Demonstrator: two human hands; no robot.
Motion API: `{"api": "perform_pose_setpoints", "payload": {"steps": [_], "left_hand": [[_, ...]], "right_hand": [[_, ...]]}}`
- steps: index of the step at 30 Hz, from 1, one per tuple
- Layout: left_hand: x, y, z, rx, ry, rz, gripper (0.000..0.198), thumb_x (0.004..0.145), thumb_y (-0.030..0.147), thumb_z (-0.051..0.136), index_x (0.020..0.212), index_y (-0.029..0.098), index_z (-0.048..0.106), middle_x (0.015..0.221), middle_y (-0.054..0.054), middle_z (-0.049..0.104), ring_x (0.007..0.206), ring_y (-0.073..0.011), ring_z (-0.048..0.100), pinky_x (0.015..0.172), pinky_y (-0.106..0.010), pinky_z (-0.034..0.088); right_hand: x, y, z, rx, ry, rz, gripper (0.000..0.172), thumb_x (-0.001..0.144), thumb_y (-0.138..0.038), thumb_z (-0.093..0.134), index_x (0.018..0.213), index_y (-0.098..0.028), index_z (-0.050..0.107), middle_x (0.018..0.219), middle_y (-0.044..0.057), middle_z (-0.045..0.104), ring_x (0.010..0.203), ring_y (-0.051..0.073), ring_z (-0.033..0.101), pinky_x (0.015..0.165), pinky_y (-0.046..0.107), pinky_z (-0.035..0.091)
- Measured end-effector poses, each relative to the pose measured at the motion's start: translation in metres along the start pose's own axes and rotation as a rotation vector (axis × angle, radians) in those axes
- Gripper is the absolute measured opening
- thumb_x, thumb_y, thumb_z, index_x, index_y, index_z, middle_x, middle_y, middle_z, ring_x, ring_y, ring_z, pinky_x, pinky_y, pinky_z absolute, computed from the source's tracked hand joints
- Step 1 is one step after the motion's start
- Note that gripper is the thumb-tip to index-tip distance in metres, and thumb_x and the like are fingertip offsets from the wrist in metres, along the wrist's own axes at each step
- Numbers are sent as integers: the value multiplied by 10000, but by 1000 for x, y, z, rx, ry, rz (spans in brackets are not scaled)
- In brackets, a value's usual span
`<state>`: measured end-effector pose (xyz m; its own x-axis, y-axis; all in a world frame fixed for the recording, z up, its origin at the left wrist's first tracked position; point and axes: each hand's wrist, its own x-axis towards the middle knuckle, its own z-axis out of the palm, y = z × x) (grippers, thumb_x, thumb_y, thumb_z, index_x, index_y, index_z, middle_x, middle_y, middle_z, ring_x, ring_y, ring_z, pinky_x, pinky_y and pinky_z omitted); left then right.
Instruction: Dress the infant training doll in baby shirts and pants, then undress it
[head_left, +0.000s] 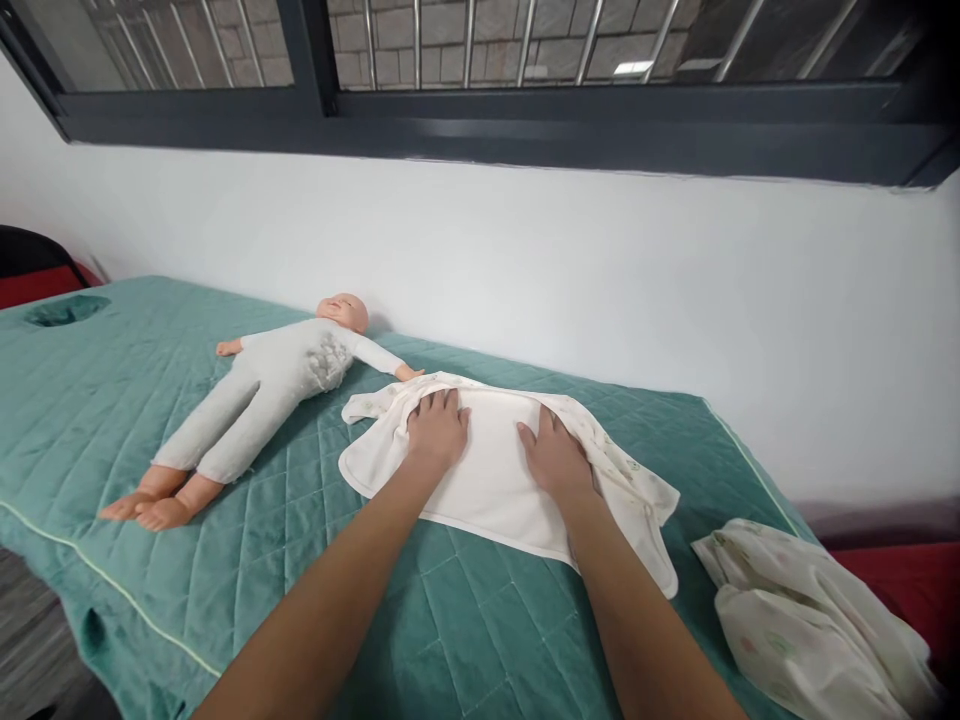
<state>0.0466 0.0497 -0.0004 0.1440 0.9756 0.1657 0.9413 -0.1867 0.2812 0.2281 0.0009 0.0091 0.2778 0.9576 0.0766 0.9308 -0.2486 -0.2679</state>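
Note:
A white baby garment (491, 470) lies spread on the green quilted bed cover (97, 400). My left hand (436, 428) rests flat on its left half, fingers stretched out toward the wall. My right hand (553, 452) lies flat on its right half, fingers also extended. Both palms press on the cloth and grip nothing. A baby doll (277, 385) in a pale one-piece lies on its back to the left of the garment, arms out, its near hand almost touching the garment's edge.
A second crumpled printed cloth (806, 615) sits at the bed's right end. A white wall (600, 280) runs close behind the bed under a dark-framed window (480, 120). A face hole (64, 310) is at the bed's far left. Red furniture (911, 585) shows at right.

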Motion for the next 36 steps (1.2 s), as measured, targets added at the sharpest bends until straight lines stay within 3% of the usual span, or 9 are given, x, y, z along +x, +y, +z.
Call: {"api": "perform_pose_setpoints", "payload": {"steps": [6, 13, 17, 22, 26, 31, 36], "left_hand": [[-1, -1, 2, -14, 19, -1, 520, 997, 451, 263, 1389, 187, 478, 1414, -117, 538, 1284, -323, 458, 1055, -519, 385], [-4, 0, 1, -14, 94, 7, 436, 989, 394, 336, 1298, 151, 522, 1312, -152, 594, 1232, -319, 505, 1016, -500, 416], [-8, -1, 0, -30, 146, 99, 362, 977, 275, 360, 1259, 133, 536, 1335, -146, 587, 1270, -275, 498, 1060, -455, 396], [-10, -4, -3, -83, 196, 165, 417, 946, 207, 386, 1352, 150, 461, 1465, -122, 481, 1348, -251, 425, 1073, -434, 399], [-9, -4, -4, -77, 219, 168, 492, 908, 190, 438, 1398, 157, 409, 1515, -122, 403, 1395, -268, 346, 1097, -453, 373], [-10, -2, -4, -53, 200, 159, 471, 901, 199, 449, 1372, 190, 438, 1490, -118, 411, 1334, -285, 397, 1056, -453, 400], [-12, 0, -7, -35, 192, 163, 492, 906, 216, 442, 1397, 195, 426, 1496, -126, 398, 1362, -302, 349, 1075, -499, 366]], "right_hand": [[4, 0, 0, -24, -52, 4, 605, 995, -469, 286, 1464, -94, 362, 1443, 235, 481, 1316, 375, 474, 1064, 501, 363], [-5, -10, -3, -112, 5, -6, 538, 996, -413, 309, 1418, -103, 431, 1354, 237, 546, 1188, 364, 573, 954, 485, 449], [-17, -23, 0, -127, 95, -131, 440, 975, -286, 351, 1349, -117, 510, 1363, 208, 543, 1303, 327, 475, 983, 441, 448], [-15, -18, 1, -1, 164, -184, 418, 939, -249, 404, 1313, -137, 551, 1438, 145, 510, 1355, 292, 405, 1088, 428, 372], [-3, 0, -5, 120, 280, -79, 400, 907, -251, 431, 1274, -172, 572, 1341, 121, 589, 1274, 303, 460, 1039, 456, 395], [6, 12, -7, 297, 368, -87, 284, 858, -238, 460, 1066, -201, 649, 1159, 84, 662, 1113, 256, 546, 1005, 409, 401], [2, 9, -11, 330, 394, -113, 282, 858, -233, 436, 1043, -211, 648, 1143, 78, 663, 1100, 249, 549, 995, 391, 391]]}}
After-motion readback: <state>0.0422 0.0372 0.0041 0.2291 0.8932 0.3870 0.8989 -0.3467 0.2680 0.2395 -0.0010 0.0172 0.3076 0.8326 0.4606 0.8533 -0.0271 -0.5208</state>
